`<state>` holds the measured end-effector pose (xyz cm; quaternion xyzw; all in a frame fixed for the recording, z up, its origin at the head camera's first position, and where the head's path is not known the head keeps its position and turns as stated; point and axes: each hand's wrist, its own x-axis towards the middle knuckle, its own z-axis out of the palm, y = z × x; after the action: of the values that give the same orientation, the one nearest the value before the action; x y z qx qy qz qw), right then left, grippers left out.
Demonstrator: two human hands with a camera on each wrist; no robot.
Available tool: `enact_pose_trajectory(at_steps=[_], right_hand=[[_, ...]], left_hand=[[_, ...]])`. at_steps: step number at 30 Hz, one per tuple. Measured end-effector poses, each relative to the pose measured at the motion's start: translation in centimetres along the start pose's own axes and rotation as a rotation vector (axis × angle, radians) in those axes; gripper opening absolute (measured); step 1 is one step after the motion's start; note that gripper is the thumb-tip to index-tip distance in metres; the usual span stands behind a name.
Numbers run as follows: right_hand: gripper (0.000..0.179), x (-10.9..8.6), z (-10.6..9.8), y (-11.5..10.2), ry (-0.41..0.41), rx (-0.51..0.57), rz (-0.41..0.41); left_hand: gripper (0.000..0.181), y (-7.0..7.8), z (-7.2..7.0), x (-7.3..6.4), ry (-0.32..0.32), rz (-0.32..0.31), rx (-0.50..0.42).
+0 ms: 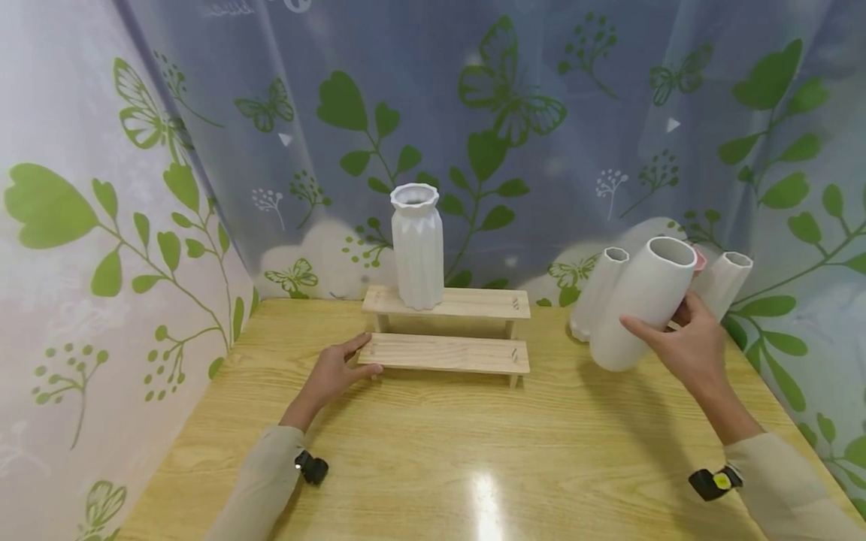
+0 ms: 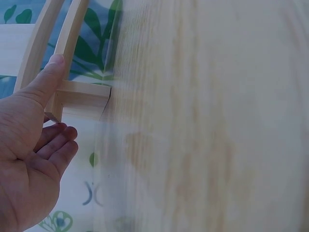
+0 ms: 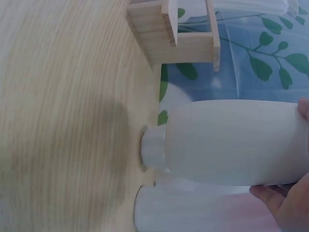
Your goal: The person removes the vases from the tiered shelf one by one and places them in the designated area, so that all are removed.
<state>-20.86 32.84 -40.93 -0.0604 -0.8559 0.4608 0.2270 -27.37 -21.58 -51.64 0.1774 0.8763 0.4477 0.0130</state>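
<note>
Right hand (image 1: 690, 342) grips smooth vase (image 1: 643, 304) (fingers hidden); left hand (image 1: 336, 373) relaxed on stand (image 1: 446, 353).

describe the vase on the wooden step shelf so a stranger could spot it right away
Find the two-step wooden shelf at the back of the table. On its upper step stands a white vase. Unlike the smooth vases at right, it has faceted folds and a wavy rim.

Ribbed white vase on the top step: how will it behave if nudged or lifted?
The ribbed vase looks tall over a narrow base, so it probably tips when pushed high. It stands near the upper step's left end, so a sideways shove might drop it. The matte ridges likely help a grip; if ceramic, it is fragile.
</note>
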Motion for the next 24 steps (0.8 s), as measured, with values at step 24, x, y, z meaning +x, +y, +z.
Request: enact_pose_trajectory(at_steps=[24], right_hand=[[0.083,0.4,-3.6,4.9,0.12,-0.054,0.191]], left_hand=[[0.08,0.2,0.0,0.0,-0.002,-0.032,-0.005]])
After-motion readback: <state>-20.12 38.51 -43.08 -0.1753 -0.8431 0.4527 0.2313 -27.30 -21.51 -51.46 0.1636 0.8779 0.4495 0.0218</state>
